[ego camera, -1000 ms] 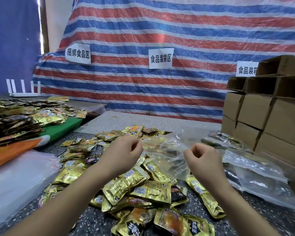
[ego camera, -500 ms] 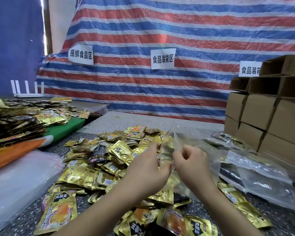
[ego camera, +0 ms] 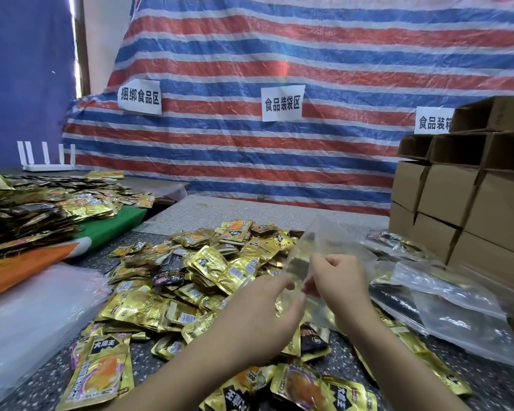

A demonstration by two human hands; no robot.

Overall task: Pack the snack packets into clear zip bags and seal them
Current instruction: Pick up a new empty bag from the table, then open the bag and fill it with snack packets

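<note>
At nine o'clock a stack of clear bags [ego camera: 27, 315] is seen lying flat on the speckled table [ego camera: 487, 381], with an orange and green sheet [ego camera: 72, 250] just behind it carrying a dark and gold heap of packets [ego camera: 27, 212]. A white router [ego camera: 46, 161] is set at ten o'clock against the striped tarpaulin [ego camera: 279, 54], on which three paper signs [ego camera: 282, 103] are fixed. The middle of the table, from seven to twelve o'clock, is covered by a loose pile of gold snack packets [ego camera: 208, 268]. Above this pile, at the centre, a clear zip bag [ego camera: 312, 253] is held upright, with gold and dark contents seen through it. Its near edge is pinched by the left hand [ego camera: 261, 315] between thumb and fingers, and just beside it the right hand [ego camera: 343, 280] is curled round the same edge. At three o'clock filled clear bags [ego camera: 445, 304] are laid flat, and brown cardboard boxes [ego camera: 469, 203] are stacked behind them at two o'clock.
</note>
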